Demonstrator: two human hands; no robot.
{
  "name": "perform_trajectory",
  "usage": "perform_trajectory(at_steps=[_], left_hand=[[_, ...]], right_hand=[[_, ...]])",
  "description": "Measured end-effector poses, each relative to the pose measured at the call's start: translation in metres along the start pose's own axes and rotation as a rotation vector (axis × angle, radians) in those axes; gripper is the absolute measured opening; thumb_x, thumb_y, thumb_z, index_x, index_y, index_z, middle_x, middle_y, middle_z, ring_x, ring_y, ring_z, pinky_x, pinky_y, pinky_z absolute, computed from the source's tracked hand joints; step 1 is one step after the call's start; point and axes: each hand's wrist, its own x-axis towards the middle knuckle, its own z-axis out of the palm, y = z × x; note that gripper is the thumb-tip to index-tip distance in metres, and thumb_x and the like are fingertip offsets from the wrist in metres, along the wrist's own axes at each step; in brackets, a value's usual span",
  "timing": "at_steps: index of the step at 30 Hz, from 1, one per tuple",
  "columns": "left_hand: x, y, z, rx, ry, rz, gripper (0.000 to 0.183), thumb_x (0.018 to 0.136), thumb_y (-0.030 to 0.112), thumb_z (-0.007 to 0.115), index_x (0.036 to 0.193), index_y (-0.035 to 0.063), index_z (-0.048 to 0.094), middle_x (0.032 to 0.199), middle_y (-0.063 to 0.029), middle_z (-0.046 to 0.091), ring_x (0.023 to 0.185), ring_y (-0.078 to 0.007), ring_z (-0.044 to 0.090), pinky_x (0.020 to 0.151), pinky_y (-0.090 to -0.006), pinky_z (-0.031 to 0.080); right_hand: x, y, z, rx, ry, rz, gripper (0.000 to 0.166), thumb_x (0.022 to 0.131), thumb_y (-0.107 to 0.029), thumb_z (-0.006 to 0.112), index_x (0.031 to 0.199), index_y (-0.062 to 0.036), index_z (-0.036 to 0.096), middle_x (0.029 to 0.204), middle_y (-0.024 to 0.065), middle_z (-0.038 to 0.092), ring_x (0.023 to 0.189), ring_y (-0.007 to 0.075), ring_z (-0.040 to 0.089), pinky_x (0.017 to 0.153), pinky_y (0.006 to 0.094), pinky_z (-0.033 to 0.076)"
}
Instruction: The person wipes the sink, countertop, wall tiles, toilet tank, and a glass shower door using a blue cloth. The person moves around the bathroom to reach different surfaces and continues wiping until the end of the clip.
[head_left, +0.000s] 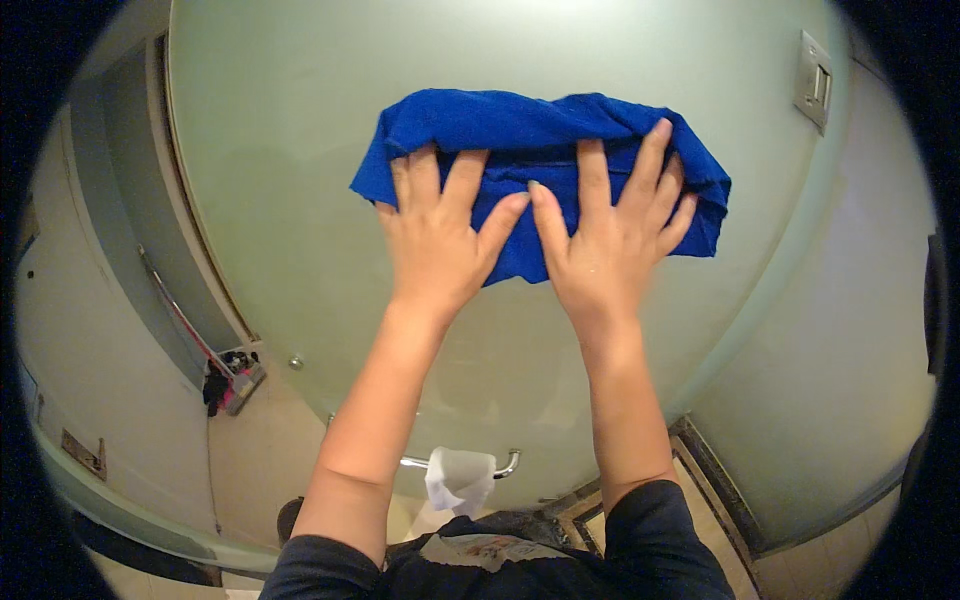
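A blue cloth (517, 120) lies spread and creased against a frosted greenish glass panel (300, 225). My left hand (435, 247) presses flat on its left part, fingers spread, with some fingertips hidden under the cloth's upper fold. On the right part, my right hand (607, 240) holds the cloth to the glass in the same way; its index fingertip is tucked under the fold while another finger rests over it. The two thumbs point towards each other and almost meet at the cloth's middle. Below the hands the cloth's lower edge hangs between the wrists.
Below my forearms, a toilet paper roll (459, 476) hangs on a chrome holder (510, 465). A metal switch plate (813, 82) is at the upper right. Down at the left, a broom (195, 330) leans in the corner beside dark and pink items (217, 386) on the tiled floor (255, 457).
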Motion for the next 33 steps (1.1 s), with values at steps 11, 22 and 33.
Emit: perform_trajectory(at_steps=[11,22,33], left_hand=[[0.01,-0.154,-0.046,0.029,0.237,0.042,0.064,0.095,0.055,0.056,0.14,0.0099,0.052,0.138,-0.0261,0.045,0.124,-0.0487,0.042,0.105,-0.0623,0.032],[-0.021,-0.273,-0.073,0.132,0.293,-0.228,0.061,0.105,0.044,0.039,0.146,-0.0008,0.038,0.141,-0.0295,0.04,0.129,-0.0485,0.038,0.11,-0.0568,0.027],[-0.109,-0.277,-0.068,-0.071,0.27,-0.415,0.064,0.105,0.047,0.042,0.144,-0.0033,0.036,0.134,-0.0296,0.046,0.121,-0.046,0.048,0.101,-0.0502,0.04]], right_hand=[[0.017,-0.155,0.052,0.207,0.009,-0.115,0.052,0.088,-0.044,0.066,0.138,-0.0276,0.06,0.164,0.0158,0.025,0.144,0.0401,0.028,0.113,0.0643,0.017],[0.018,-0.28,0.096,0.314,-0.038,-0.303,0.053,0.087,-0.041,0.067,0.137,-0.0289,0.058,0.159,0.0061,0.036,0.14,0.0333,0.036,0.116,0.0585,0.018],[-0.054,-0.297,0.105,0.371,-0.063,-0.394,0.042,0.088,-0.038,0.067,0.13,-0.0285,0.064,0.15,0.0028,0.049,0.135,0.0282,0.045,0.115,0.0542,0.027]])
